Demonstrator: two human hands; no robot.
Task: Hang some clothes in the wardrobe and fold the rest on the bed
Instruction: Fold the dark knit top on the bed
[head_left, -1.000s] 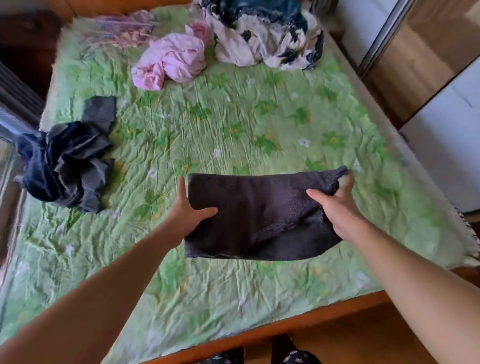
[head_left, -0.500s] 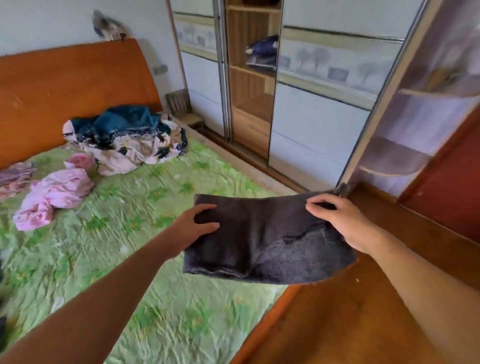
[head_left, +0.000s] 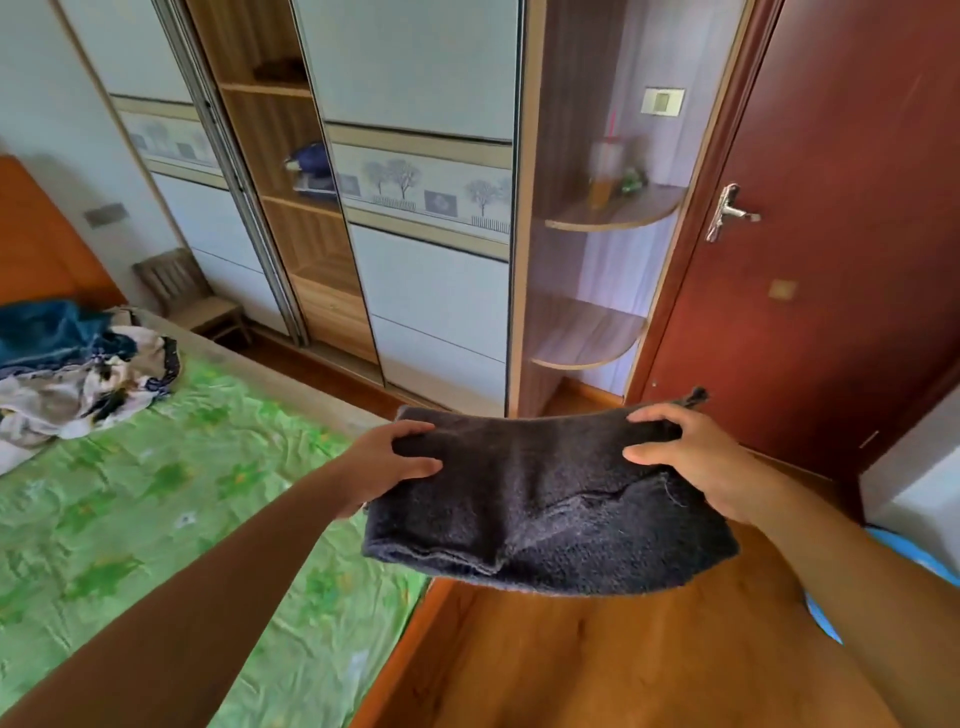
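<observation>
Folded dark grey knit garment (head_left: 545, 509) held in the air, between both hands, over the bed's foot-end edge and the wooden floor (head_left: 623, 654). Not touching the bed (head_left: 156, 499). Left grip (head_left: 384, 462) pinches the garment's left end, thumb on top, fingers curled over the far edge. Right grip (head_left: 696, 462) pinches the right end the same way, thumb on top, fingers over the far edge. Garment sags a bit in the middle, with its near edge hanging lower.

Wardrobe (head_left: 431, 291) straight ahead, sliding door partly open, shelves (head_left: 296, 208) visible in the gap. Dark blue item (head_left: 311, 161) on one shelf. Crumpled clothes pile (head_left: 78, 374) on the green sheet near the headboard (head_left: 31, 249). Small wooden chair (head_left: 192, 296) beside the wardrobe. Rounded corner shelves (head_left: 613, 218) right of the wardrobe, cup (head_left: 602, 176) on the upper one. Red-brown door (head_left: 857, 286) at right, shut.
</observation>
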